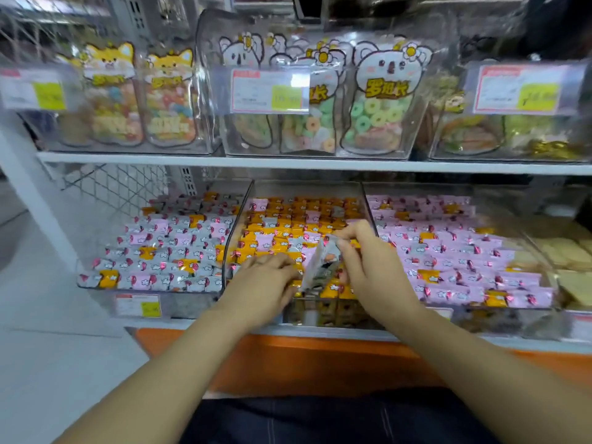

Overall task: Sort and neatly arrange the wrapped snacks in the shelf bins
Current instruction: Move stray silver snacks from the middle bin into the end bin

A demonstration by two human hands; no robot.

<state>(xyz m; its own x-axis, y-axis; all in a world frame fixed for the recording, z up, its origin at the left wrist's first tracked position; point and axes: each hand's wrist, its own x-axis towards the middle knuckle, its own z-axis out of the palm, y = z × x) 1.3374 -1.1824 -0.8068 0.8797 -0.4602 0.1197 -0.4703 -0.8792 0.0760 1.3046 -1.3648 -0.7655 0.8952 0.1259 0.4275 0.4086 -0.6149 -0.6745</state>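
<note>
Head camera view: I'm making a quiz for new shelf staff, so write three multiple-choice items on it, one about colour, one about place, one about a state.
1. Which wrapper colour fills most of the right bin?
A pink
B green
C blue

2. The left hand and right hand are over which bin?
A left bin
B middle bin
C right bin

3. What is the right hand doing?
A lying flat and empty
B pinching grey wrapped snacks
C touching a price tag

Answers:
1 A: pink packets cover it, with a few orange ones among them.
2 B: both hands sit above the mostly orange pile.
3 B: its fingers and thumb close on the packets, held above the pile.
</note>
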